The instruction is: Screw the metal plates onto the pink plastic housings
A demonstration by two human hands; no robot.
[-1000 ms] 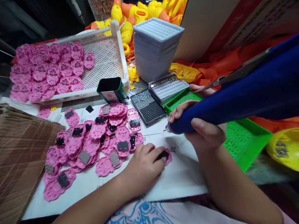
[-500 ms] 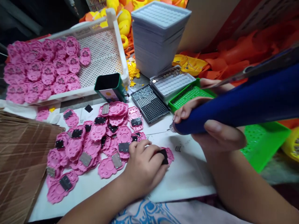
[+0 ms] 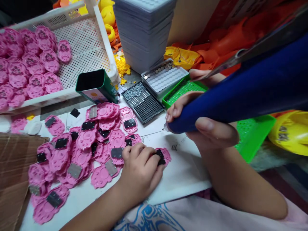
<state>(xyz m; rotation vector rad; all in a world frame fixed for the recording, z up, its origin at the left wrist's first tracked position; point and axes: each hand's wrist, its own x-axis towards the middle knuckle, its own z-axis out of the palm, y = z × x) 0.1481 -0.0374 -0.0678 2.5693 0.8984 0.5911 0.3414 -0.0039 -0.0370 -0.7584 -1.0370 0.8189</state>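
Observation:
My left hand (image 3: 141,171) rests on the white sheet with its fingers curled down on a pink plastic piece (image 3: 163,156) that carries a small black plate. My right hand (image 3: 204,128) is wrapped round a thick blue electric screwdriver (image 3: 240,93), whose tip hovers a little above and to the right of that piece. A heap of the same pink pieces (image 3: 84,147), several with black or grey plates, lies just left of my left hand.
A white perforated crate (image 3: 86,48) with more pink pieces stands at the back left. A green tin (image 3: 96,85), a black screw tray (image 3: 143,101), a grey tray (image 3: 166,77) and a green tray (image 3: 252,131) lie behind. Cardboard (image 3: 12,166) sits at the left; stacked grey trays (image 3: 144,29) at the back.
The view has shifted, so everything sits further left and lower. My left hand stays on the pink piece and my right hand keeps the screwdriver above it.

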